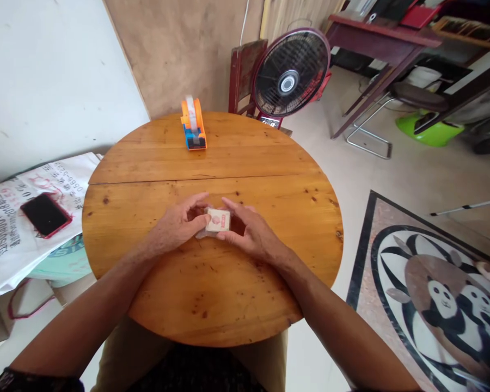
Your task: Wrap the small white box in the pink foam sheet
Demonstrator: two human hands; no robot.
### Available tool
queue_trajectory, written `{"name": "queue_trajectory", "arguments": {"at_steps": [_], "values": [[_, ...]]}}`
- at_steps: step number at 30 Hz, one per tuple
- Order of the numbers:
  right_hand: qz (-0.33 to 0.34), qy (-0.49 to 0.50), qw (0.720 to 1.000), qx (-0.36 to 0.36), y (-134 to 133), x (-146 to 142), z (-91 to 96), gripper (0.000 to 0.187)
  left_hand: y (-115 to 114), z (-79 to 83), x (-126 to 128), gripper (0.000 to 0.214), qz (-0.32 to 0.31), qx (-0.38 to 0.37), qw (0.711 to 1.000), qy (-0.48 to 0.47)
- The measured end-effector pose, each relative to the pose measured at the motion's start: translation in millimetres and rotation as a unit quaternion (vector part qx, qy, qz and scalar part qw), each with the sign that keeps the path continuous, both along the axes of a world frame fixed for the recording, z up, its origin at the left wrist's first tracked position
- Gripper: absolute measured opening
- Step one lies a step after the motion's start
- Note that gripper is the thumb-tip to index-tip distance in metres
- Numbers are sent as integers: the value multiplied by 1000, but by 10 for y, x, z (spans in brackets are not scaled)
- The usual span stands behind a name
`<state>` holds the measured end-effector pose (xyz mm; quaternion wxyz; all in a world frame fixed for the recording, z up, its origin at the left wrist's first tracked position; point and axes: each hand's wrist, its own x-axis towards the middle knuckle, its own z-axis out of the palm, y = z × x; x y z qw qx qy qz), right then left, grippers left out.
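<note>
A small pale box (219,220) with red print is between my hands at the middle of the round wooden table (204,283). Clear, crinkled plastic shows at its left end. My left hand (183,220) is closed on that end, its thumb pressed on the printed top face. On the other side, my right hand (251,228) curves about the box, with the thumb at the near edge and the index finger at the far edge. Its palm stays apart from the box. The box's underside and some fingertips are hidden.
An orange and blue tape dispenser (194,124) stands at the table's far edge. Behind the table are a fan (292,73) and a wooden chair (239,76). To the left, a phone (46,214) lies on a printed white sack (8,239). A panda-patterned floor panel (441,294) is at right.
</note>
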<state>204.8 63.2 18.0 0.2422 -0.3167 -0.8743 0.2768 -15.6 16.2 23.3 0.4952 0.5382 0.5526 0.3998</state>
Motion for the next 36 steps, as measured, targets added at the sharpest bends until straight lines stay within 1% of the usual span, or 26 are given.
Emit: {"name": "queue_trajectory", "arguments": {"at_steps": [2,5,8,11,13,16,20,22,24,26,28,30,32,33,36], "values": [[1,-12,1000,19,-6,-12,-9,71,22,-21,-2,72,-10,4,999,-34],[3,-19,999,25,-8,-24,0,71,44,-39,-19,71,-25,15,998,-56],[3,-1,1000,-8,-4,-6,15,76,44,-44,-36,70,-23,7,997,-79],[12,56,997,-60,5,34,24,89,26,-28,-45,71,-21,6,996,-83],[11,80,994,-71,8,56,21,94,11,-10,-46,73,-20,11,996,-81],[11,70,996,-52,0,65,-4,90,-2,5,-40,77,-20,12,996,-82],[11,47,999,-1,-19,35,-60,77,10,-12,-43,80,-19,1,997,-81],[3,30,999,28,-19,13,-83,74,27,-28,-56,78,-30,-2,997,-77],[-6,21,999,37,-12,-4,-91,73,44,-39,-77,77,-46,-6,996,-75],[0,27,1000,15,-1,-7,-74,76,54,-38,-103,78,-51,-3,996,-79],[16,43,999,-28,10,13,-29,85,46,-20,-133,75,-41,6,996,-83],[23,56,996,-60,15,57,28,94,10,8,-166,70,-18,14,997,-73],[13,52,996,-65,15,110,72,97,-58,33,-192,69,-3,16,999,-39],[9,42,997,-61,14,131,81,96,-102,39,-199,72,-3,17,1000,-14],[11,9,999,-35,3,142,57,96,-233,25,-176,84,-31,32,996,78]]}}
